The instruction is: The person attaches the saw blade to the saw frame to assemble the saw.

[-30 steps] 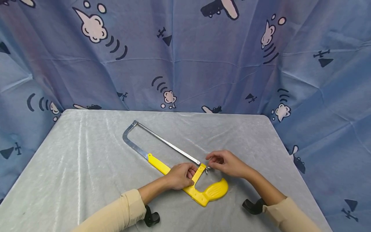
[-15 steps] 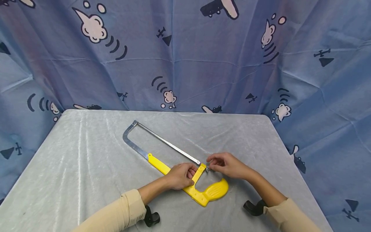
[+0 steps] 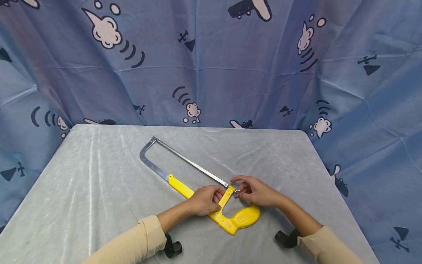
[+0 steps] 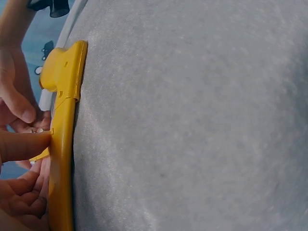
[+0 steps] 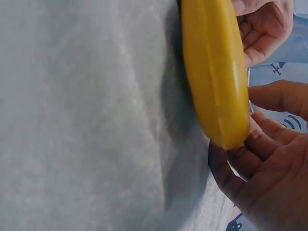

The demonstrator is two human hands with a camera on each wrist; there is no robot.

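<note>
A hacksaw (image 3: 245, 217) with a yellow handle and frame lies slanting on the grey cloth, its silver blade (image 3: 194, 165) on the far side. My left hand (image 3: 205, 200) grips the yellow frame by the handle-end post, thumb (image 4: 26, 146) against it in the left wrist view. At the post's outer side sits a small metal wing nut (image 3: 236, 193). The thumb and fingers of my right hand (image 3: 258, 191) pinch this wing nut, while the index finger stretches out above it. In the right wrist view the yellow handle (image 5: 216, 82) hides part of the fingertips.
A grey velvety cloth (image 3: 99, 183) covers the table. Behind and beside it hangs a blue printed curtain (image 3: 217, 91). Black wrist devices (image 3: 172, 246) sit under both forearms, close to the tabletop.
My right hand's fingers have shifted around the wing nut, the index finger reaching further left, and the nut's wings have turned. The left hand and hacksaw stay put.
</note>
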